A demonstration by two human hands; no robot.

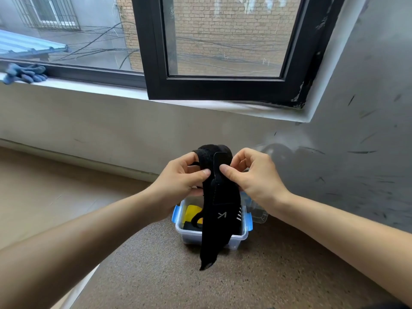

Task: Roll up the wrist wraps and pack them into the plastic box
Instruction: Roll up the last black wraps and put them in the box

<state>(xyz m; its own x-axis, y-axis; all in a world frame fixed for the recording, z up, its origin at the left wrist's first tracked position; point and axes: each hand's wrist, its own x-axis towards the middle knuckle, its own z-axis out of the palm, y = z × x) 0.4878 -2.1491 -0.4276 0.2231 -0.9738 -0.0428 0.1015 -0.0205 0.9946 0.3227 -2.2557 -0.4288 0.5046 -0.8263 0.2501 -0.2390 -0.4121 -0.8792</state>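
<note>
while both hands are lifting it at the centre of the frame, the black wrist wrap (219, 197) is hanging limp, its loose tail dangling in front of the plastic box (189, 236) sitting on the speckled surface at lower centre. the left hand (178, 181) and the right hand (254, 177) are each pinching the bunched top of the strap between thumb and curled fingers. it is looking light, soft and floppy, so taking hold at the stiffer tab by the thumbs and rolling tightly is probably going to work best.
</note>
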